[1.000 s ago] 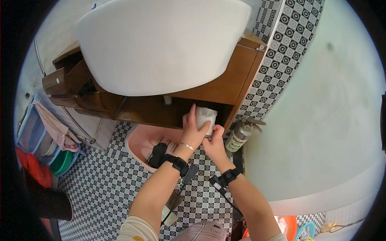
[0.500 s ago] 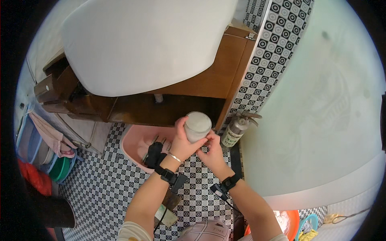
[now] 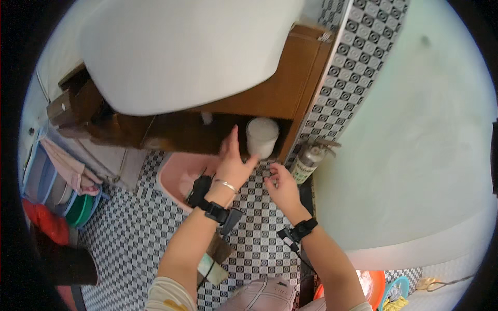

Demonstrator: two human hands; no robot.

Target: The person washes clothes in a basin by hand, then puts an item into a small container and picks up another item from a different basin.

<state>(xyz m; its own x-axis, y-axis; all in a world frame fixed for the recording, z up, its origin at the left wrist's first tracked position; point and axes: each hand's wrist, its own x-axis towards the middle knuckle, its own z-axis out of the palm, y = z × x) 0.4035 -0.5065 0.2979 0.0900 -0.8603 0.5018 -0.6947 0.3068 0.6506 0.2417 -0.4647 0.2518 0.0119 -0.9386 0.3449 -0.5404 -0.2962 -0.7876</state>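
Note:
A whitish, round jar (image 3: 262, 137) stands upright at the right end of the brown cabinet's open lower shelf (image 3: 179, 136). My left hand (image 3: 234, 165) is just left of the jar, fingers stretched up and thumb pointing toward its base; it looks free of the jar. Below and right of the jar is my right hand (image 3: 282, 186), its fingers loosely bent and apart, holding nothing. Both wrists carry black strapped devices, and a silvery bangle (image 3: 226, 185) circles my left wrist.
A white basin (image 3: 192, 57) overhangs the cabinet. Right of my right hand stands a fire extinguisher (image 3: 307, 161), beside a pale tub (image 3: 404, 155). A pink basin (image 3: 174, 179) sits on the checkered floor below the cabinet. Blue racks with a pink cloth (image 3: 72, 166) stand far left.
The jar has gone from between my hands up onto the cabinet shelf. Both hands have come away from it, and my right hand has drawn back a little to the right.

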